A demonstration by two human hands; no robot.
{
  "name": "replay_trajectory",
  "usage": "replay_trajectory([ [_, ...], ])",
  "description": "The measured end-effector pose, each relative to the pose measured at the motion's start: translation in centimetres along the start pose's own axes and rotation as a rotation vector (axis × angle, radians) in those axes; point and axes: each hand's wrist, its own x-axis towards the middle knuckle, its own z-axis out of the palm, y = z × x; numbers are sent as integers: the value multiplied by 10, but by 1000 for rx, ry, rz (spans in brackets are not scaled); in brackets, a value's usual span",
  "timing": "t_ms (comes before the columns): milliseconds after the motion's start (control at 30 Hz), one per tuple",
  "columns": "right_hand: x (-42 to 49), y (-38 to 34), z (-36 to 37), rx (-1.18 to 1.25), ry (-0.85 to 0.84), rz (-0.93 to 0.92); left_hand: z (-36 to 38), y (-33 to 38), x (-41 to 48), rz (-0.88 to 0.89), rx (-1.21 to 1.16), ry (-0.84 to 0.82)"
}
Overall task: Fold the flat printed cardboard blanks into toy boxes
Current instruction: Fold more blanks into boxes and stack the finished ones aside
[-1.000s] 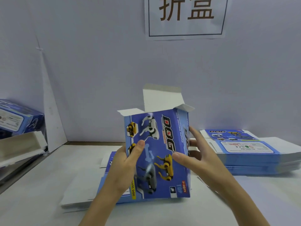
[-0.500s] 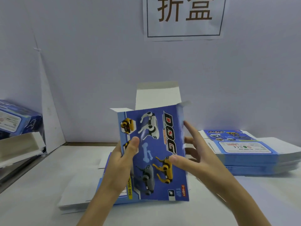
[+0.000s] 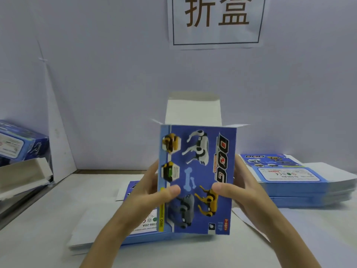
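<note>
Here the blue printed box (image 3: 197, 178) stands upright in mid-air above the pale surface (image 3: 38, 238), its front panel with toy dogs and the sideways word "DOG" turned squarely to the camera. The left hand (image 3: 148, 192) grips the box's left edge, thumb laid across the front panel beside a pale bone graphic, the other fingers curled out of sight behind. The right hand (image 3: 247, 192) grips the right edge the same way, thumb pressing the front near the yellow dog and fingers wrapped round the back. At the top, the white lid flap (image 3: 193, 111) stands up and open, with small side flaps jutting out at both corners. Beneath the forearms lies a low stack of flat blanks (image 3: 92, 233), partly hidden by the box. A taller stack of blanks (image 3: 297, 182) sits to the right against the wall. At the far left rests a folded blue box (image 3: 23, 144). A paper sign (image 3: 216, 22) with two large characters hangs on the wall above.
</note>
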Motion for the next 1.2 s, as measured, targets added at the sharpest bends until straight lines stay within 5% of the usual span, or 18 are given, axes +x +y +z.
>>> replay_trajectory([
  [133, -4, 0, -7, -158, -69, -21, -7, -5, -1, 20, 243, -14],
  [300, -1, 1, -7, -244, -2, -24, -10, -10, 2, 75, 248, 44],
  [433, 4, 11, 8, -474, 317, -151, 9, -20, 8, 224, 338, 439],
  [533, 5, 16, 29, -446, 244, -196, 32, -29, 9, 306, 688, 632],
  [633, 6, 18, 40, -99, 89, -138, 40, -30, 3, 415, 829, 363],
  [767, 9, 15, 37, 98, 265, -186, 34, -20, -1, 633, 730, 102],
  [867, 9, 15, 26, 124, 363, -149, 28, -11, 0, 592, 621, 177],
  [967, 6, 13, 15, 250, 239, -115, 23, -3, 0, 373, 583, 400],
  [1067, 1, 16, 9, 395, 157, -71, 16, 1, 1, 37, 161, 268],
  [1200, -1, 19, 12, 377, 147, -5, 19, -4, 3, -43, 2, 110],
])
